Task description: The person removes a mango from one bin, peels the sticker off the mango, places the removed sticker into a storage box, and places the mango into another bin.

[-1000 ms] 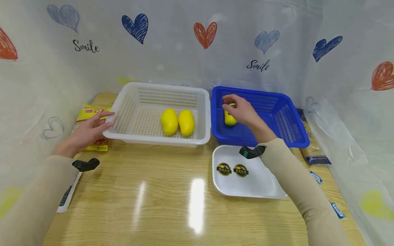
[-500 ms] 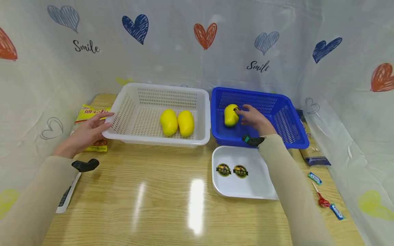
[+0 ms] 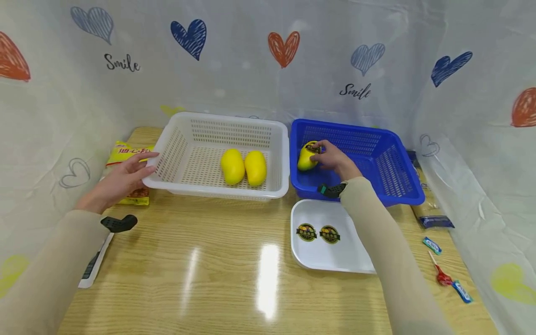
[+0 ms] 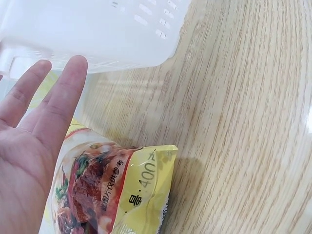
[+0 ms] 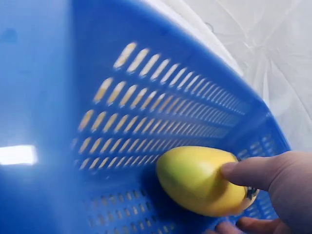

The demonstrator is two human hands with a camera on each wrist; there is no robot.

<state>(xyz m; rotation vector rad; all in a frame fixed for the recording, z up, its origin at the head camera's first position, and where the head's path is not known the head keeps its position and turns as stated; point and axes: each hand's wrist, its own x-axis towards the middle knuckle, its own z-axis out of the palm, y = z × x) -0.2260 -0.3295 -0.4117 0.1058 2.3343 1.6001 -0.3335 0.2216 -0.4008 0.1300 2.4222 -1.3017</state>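
Observation:
In the blue basket (image 3: 372, 170) sits a yellow-green mango (image 3: 306, 159) with a dark round sticker on its right end. My right hand (image 3: 332, 158) holds that end. The right wrist view shows the thumb against the mango (image 5: 195, 180), while the fingertips below are partly cut off. My left hand (image 3: 119, 180) touches the left end of the white basket (image 3: 217, 190); its fingers look nearly straight in the left wrist view. Two yellow mangoes, a left one (image 3: 232, 167) and a right one (image 3: 255, 168), lie side by side in the white basket.
A white tray (image 3: 322, 256) with two round stickers stands before the blue basket. A yellow food packet (image 4: 141, 190) lies by the left hand. Along the right edge are a brown packet (image 3: 433, 209), a red lollipop (image 3: 443, 278) and small wrapped candies (image 3: 432, 245).
My right hand drew back right from the mango, then came in again and took its right end. The mango has turned, its sticker now facing up. The left hand has stayed at the basket.

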